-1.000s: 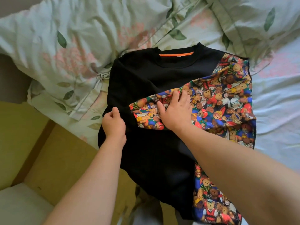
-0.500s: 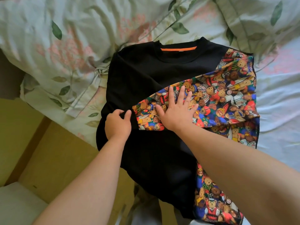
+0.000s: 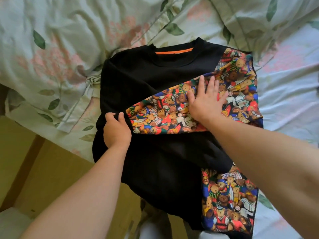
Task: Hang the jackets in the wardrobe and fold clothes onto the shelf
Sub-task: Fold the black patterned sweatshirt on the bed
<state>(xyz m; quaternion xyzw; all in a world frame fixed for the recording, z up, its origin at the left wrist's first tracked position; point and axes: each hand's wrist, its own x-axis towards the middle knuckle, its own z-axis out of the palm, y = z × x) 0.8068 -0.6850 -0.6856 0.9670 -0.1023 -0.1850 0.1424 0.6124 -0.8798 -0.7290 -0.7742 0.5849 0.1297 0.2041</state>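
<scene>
A black sweatshirt (image 3: 151, 80) with an orange neck tape and teddy-bear print panels lies flat on the bed, neck away from me. A bear-print sleeve (image 3: 165, 109) is folded across its chest. My left hand (image 3: 116, 131) pinches the black fabric at the sleeve's cuff end, near the sweatshirt's left side. My right hand (image 3: 206, 100) lies flat, fingers spread, pressing on the printed sleeve. The sweatshirt's hem hangs over the bed edge toward me.
A pale green floral duvet (image 3: 60, 49) is bunched along the back and left. A light blue floral sheet (image 3: 284, 100) covers the bed on the right. The yellow wooden bed frame (image 3: 57, 161) shows at lower left.
My right hand slid to the right along the printed sleeve. My left hand moved right and closed on the black fabric at the cuff.
</scene>
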